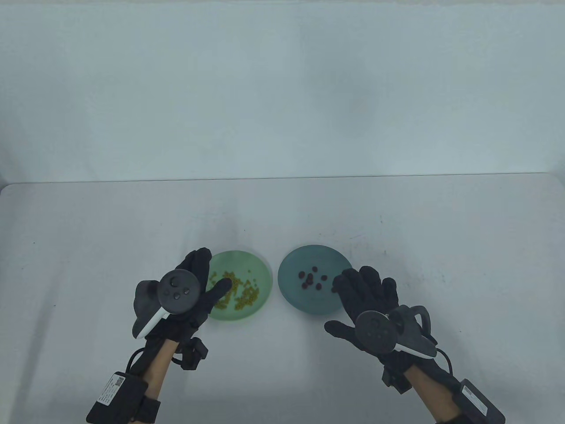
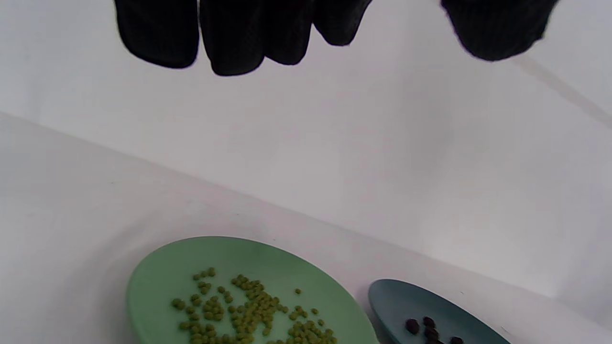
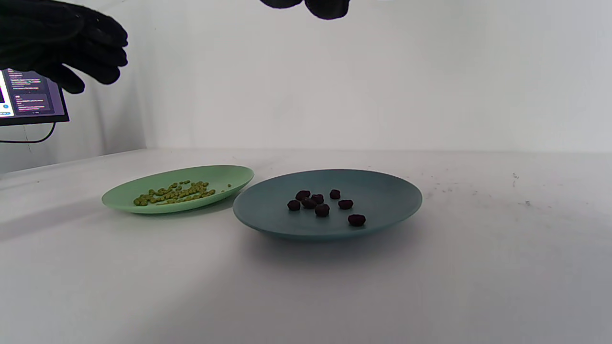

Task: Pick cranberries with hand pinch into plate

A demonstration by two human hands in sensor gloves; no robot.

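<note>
A pale green plate sits on the white worktop, left of centre and towards the near edge, with a scatter of small yellow-green pellets heaped loosely across its middle. A plain white wall rises behind the worktop. Off to the far left, a lit monitor with text on it shows at the edge.

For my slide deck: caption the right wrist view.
Dark cranberries on a teal plate, green plate of peas beside it, left hand raised.
</note>
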